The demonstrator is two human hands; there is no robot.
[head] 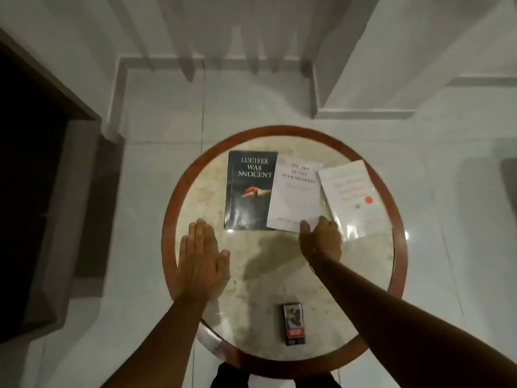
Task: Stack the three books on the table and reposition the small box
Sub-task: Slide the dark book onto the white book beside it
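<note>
Three books lie side by side on the far half of a round table (195, 175): a dark book (247, 191) on the left, a white book (295, 194) in the middle overlapping it slightly, and a white book with an orange dot (354, 197) on the right. My right hand (321, 239) is at the near right corner of the middle white book, thumb on its cover and fingers at its edge. My left hand (200, 259) rests flat on the table, left of the dark book, holding nothing. A small dark box (293, 324) lies near the table's front edge.
The table has a brown wooden rim (167, 228) and a pale marble top. Around it is a glossy white tiled floor, with a dark doorway at the left and white walls at the back.
</note>
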